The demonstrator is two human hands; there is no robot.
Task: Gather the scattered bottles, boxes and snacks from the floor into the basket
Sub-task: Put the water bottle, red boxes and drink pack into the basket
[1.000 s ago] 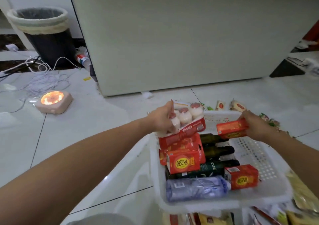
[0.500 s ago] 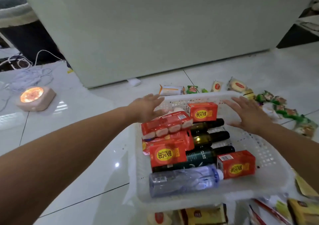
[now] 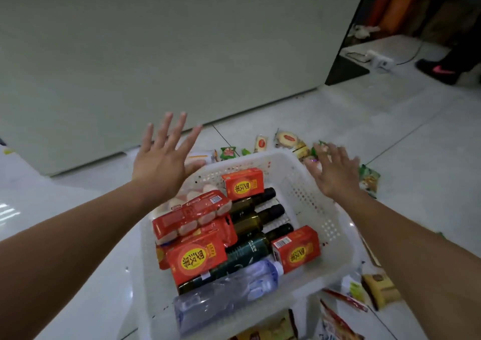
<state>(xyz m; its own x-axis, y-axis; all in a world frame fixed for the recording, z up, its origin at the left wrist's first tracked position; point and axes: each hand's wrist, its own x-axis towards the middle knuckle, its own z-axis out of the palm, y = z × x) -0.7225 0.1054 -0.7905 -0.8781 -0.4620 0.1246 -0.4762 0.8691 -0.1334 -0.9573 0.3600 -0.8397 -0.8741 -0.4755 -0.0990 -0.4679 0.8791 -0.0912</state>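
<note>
Well, on the left side our left hand (image 3: 162, 162) is up in the air over the far left corner of the white basket (image 3: 309, 191). Its fingers are spread wide and it holds nothing. Just below it, inside the basket, lies a red pack of small white bottles (image 3: 192, 216). The pack rests on a red drink box (image 3: 196, 259) with a yellow circle on it. Next to these, three dark glass bottles (image 3: 257, 220) lie side by side, caps pointing to the right. A second red box (image 3: 243, 183) sits at the far end, by the bottle necks. A third red box (image 3: 296, 251) lies nearer to us, beside the last bottle's neck. A clear water bottle (image 3: 226, 292) lies along the near wall. The basket sits on the pale tiled floor (image 3: 390, 131). Past its far rim, small snack packs (image 3: 286, 139) lie scattered on the floor. On the right, our right hand (image 3: 334, 173) is a bit blurry. It is spread flat over the far right corner and holds nothing. A green snack pack (image 3: 368, 180) lies on the floor just past it. More packets (image 3: 381, 287) lie by the near right corner.
</note>
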